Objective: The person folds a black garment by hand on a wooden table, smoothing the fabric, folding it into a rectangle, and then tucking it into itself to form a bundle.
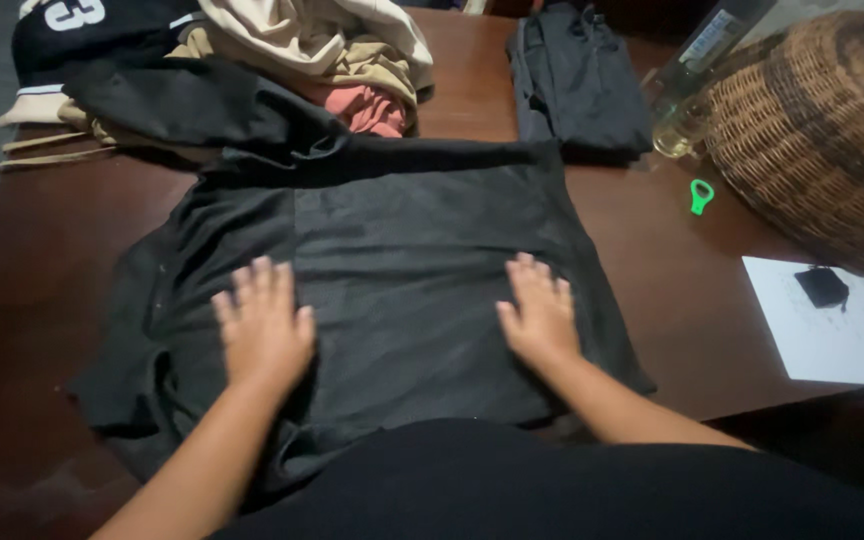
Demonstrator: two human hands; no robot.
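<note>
A black T-shirt (402, 240) lies spread flat on the dark brown wooden table (42, 270). My left hand (264, 325) rests palm down on its left part, fingers spread. On the shirt's right part, near the edge, my right hand (540, 312) presses flat with fingers apart. Neither hand grips anything. The shirt's left sleeve area is bunched beside my left hand.
A pile of mixed clothes (282, 60) sits at the back left, with a folded dark garment (577, 85) at the back centre. A woven basket (817, 130), a clear bottle (692, 75), a green opener (700, 195), and white paper (832, 330) with a small black object (820, 286) lie at the right.
</note>
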